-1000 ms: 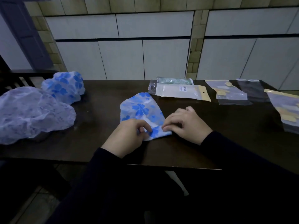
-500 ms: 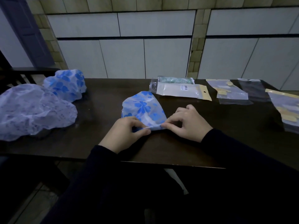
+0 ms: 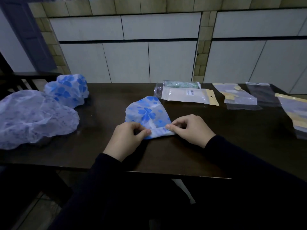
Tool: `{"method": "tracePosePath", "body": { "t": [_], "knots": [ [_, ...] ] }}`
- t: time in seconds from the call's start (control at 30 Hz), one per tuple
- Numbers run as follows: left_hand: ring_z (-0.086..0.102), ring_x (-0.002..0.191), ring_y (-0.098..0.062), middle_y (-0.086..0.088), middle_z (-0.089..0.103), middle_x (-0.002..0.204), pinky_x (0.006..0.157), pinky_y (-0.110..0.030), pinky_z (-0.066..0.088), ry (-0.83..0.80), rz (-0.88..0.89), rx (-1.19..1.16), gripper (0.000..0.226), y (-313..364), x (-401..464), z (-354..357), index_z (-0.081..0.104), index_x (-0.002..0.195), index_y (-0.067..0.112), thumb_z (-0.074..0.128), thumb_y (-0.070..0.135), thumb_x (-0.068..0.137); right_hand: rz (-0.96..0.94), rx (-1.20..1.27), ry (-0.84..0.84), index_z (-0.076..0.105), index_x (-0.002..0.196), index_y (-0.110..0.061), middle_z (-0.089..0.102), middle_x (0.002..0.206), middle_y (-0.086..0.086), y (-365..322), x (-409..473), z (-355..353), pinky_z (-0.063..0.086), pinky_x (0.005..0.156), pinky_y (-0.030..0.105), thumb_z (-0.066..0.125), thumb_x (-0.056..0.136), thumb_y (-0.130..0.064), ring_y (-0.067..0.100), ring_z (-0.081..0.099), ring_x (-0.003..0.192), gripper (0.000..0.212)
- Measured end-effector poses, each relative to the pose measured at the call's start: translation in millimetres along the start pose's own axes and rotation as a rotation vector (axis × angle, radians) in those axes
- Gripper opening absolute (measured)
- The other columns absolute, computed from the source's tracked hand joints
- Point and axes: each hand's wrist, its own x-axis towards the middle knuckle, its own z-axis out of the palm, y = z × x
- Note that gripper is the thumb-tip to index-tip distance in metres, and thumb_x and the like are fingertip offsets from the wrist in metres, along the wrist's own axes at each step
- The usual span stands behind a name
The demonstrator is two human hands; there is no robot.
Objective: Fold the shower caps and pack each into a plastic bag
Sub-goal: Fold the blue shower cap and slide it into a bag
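Note:
A blue-flowered shower cap [image 3: 147, 112] lies partly folded on the dark table [image 3: 216, 143] in front of me. My left hand [image 3: 127, 138] pinches its near left corner and my right hand [image 3: 189, 129] pinches its near right corner, with a narrow folded strip stretched between them. Two unfolded caps sit at the left: a blue-flowered cap [image 3: 67, 90] and a larger pale lilac cap [image 3: 33, 118]. A packed bag with a white card and yellow header [image 3: 187, 96] lies behind the cap.
Empty clear plastic bags lie along the right side: one with a yellow strip [image 3: 239, 97], a dark clear bag [image 3: 261, 93], and another at the right edge [image 3: 295, 112]. A tiled wall [image 3: 149, 47] rises behind the table. A dark chair [image 3: 21, 80] stands at far left.
Both hands have rolled the cap's near edge up and over, making a narrow folded strip, and they now sit slightly farther apart on its two corners.

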Motion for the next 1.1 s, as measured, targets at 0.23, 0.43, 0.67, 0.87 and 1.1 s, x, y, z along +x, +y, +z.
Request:
{"method": "tracePosePath", "body": {
  "t": [0.23,0.43,0.67,0.87,1.1],
  "knots": [
    [0.052,0.063,0.000,0.009,0.055,0.065,0.057,-0.008,0.035,0.044,0.080,0.035,0.013,-2,-1,3,0.062,0.077,0.026,0.072,0.032,0.082,-0.021,-0.228,0.085,0.067,0.087,-0.036,0.060,0.073,-0.015,-5,0,5,0.030,0.087,0.031,0.053,0.089,-0.056,0.003,0.052,0.077,0.025],
    [0.050,0.074,0.002,0.014,0.045,0.080,0.065,-0.009,0.034,0.073,0.179,0.063,0.020,-3,-3,7,0.060,0.072,0.037,0.075,0.027,0.080,-0.272,-0.376,0.208,0.067,0.098,-0.041,0.053,0.090,-0.017,-7,-7,2,0.032,0.078,0.031,0.059,0.089,-0.043,0.006,0.047,0.086,0.012],
    [0.056,0.080,0.000,0.015,0.055,0.083,0.067,-0.006,0.036,0.057,0.205,0.092,0.016,-14,-7,-2,0.075,0.085,0.029,0.077,0.041,0.074,-0.338,-0.429,0.035,0.067,0.104,-0.038,0.063,0.097,-0.019,-8,-7,-2,0.027,0.082,0.032,0.046,0.094,-0.051,0.008,0.049,0.091,0.026],
    [0.050,0.084,0.000,0.014,0.054,0.087,0.071,-0.006,0.036,-0.014,0.168,0.114,0.020,-15,-1,-4,0.067,0.086,0.030,0.078,0.040,0.073,-0.291,-0.424,-0.023,0.066,0.111,-0.042,0.057,0.093,-0.022,-5,-5,-5,0.027,0.080,0.030,0.047,0.086,-0.065,0.004,0.045,0.088,0.039],
    [0.055,0.078,-0.006,0.010,0.062,0.080,0.068,-0.016,0.034,0.065,0.171,0.146,0.011,-18,6,-7,0.074,0.084,0.025,0.069,0.036,0.084,-0.218,-0.313,-0.017,0.069,0.102,-0.036,0.063,0.089,-0.016,-7,9,0,0.031,0.085,0.029,0.045,0.094,-0.055,0.004,0.051,0.085,0.032]
  ]
}}
